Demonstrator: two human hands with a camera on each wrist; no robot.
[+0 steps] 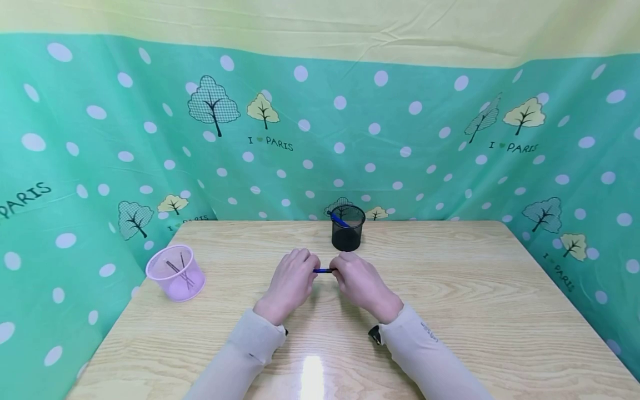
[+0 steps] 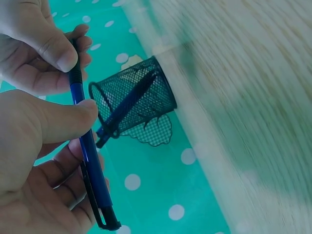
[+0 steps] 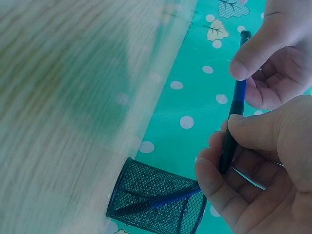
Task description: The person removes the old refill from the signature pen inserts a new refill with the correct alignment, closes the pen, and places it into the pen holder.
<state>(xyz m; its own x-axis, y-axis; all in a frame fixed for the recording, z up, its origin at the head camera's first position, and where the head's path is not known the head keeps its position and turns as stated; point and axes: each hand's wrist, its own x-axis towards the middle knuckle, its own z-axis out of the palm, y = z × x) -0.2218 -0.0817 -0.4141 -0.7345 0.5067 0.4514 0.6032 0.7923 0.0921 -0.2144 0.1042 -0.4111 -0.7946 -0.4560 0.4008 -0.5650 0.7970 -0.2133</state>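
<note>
Your left hand (image 1: pixel 295 278) pinches the blue barrel of a pen (image 2: pixel 96 170) between thumb and curled fingers, while your right hand (image 1: pixel 365 280) grips its black front end. The pen spans both hands, raised above the table at its middle, just in front of the black mesh cup (image 1: pixel 346 239). As far as shows, its sections look joined; whether you are twisting them, you can't tell from here. It is out of both cups, while a second blue pen (image 1: pixel 339 220) leans inside the black one.

Your pen is slim, with a ribbed grip section (image 3: pixel 237 107) and a black clip (image 2: pixel 91 196). Farther left stands a lilac, tapered cup (image 1: pixel 187 286) with thin dark sticks in it. Under everything lies a pale wood-grain table (image 1: pixel 475 289), backed by creased, green dotted cloth (image 1: pixel 420 161).
</note>
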